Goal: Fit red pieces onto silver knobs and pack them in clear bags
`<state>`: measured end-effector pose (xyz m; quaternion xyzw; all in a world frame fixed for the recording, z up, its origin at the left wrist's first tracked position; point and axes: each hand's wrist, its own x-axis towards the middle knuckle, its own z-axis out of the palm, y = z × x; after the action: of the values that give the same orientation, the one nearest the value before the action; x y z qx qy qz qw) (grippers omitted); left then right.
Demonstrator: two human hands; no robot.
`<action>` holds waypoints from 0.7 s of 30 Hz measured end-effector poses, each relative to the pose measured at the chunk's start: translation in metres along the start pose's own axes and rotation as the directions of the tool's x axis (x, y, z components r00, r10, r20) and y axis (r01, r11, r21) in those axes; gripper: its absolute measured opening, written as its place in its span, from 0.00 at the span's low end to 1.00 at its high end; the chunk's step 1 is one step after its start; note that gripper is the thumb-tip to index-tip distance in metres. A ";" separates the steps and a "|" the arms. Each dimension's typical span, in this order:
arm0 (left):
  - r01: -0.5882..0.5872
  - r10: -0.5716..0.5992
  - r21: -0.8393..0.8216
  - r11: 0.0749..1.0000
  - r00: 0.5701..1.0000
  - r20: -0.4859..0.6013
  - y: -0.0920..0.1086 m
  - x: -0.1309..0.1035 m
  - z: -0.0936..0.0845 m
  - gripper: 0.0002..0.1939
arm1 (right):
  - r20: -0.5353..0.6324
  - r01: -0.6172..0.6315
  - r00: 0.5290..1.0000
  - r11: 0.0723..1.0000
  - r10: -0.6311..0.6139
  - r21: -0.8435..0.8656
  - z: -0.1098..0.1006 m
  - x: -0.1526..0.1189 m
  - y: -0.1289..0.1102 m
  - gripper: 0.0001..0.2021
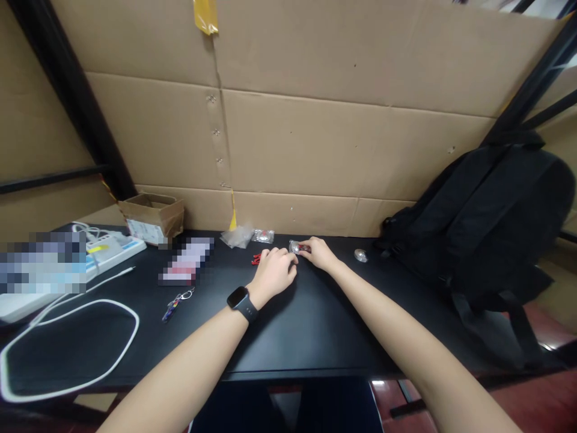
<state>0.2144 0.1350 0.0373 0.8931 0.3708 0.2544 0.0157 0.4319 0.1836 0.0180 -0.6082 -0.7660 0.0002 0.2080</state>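
Observation:
My right hand (pixel 319 254) pinches a small clear plastic packet (pixel 294 246) with something dark red at its near end. Just left of it, my left hand (pixel 274 272) rests low over the desk, fingers bent forward and thumb apart, with no object visible in it; its fingertips are partly hidden. A dark smartwatch (pixel 242 300) is on that wrist. Beside the left fingers lies a small red item (pixel 256 258), partly covered by the hand. Behind them are a clear packet with red contents (pixel 263 236) and a crumpled clear plastic bag (pixel 237 237).
Another small shiny packet (pixel 360 255) lies right of my hands. A black backpack (pixel 500 222) fills the right side. On the left are a keychain (pixel 174 305), a blurred-out flat item (pixel 188 260), a cardboard box (pixel 153 216), a white cable (pixel 135 325) and a power strip (pixel 118 252).

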 end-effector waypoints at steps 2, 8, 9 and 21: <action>0.008 -0.008 -0.007 1.000 1.000 0.001 -0.008 0.002 -0.004 0.10 | 0.005 -0.005 1.000 1.000 0.005 -0.027 0.006 0.024 -0.004 0.15; 0.158 -0.152 0.021 0.987 0.972 -0.177 -0.061 0.009 -0.030 0.12 | -0.102 -0.056 0.993 0.997 0.051 -0.046 0.017 0.048 -0.025 0.15; 0.185 -0.179 0.014 0.983 0.967 -0.183 -0.072 0.009 -0.034 0.12 | -0.128 -0.062 0.990 0.997 0.055 -0.051 0.015 0.044 -0.026 0.15; 0.017 0.019 -0.194 0.981 0.983 0.181 -0.097 0.002 -0.038 0.09 | -0.120 -0.337 0.940 0.921 0.318 -0.197 -0.077 -0.063 0.108 0.16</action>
<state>0.1342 0.2006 0.0504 0.9070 0.3405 0.2066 0.1366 0.5684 0.1339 0.0405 -0.7460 -0.6394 -0.0739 0.1710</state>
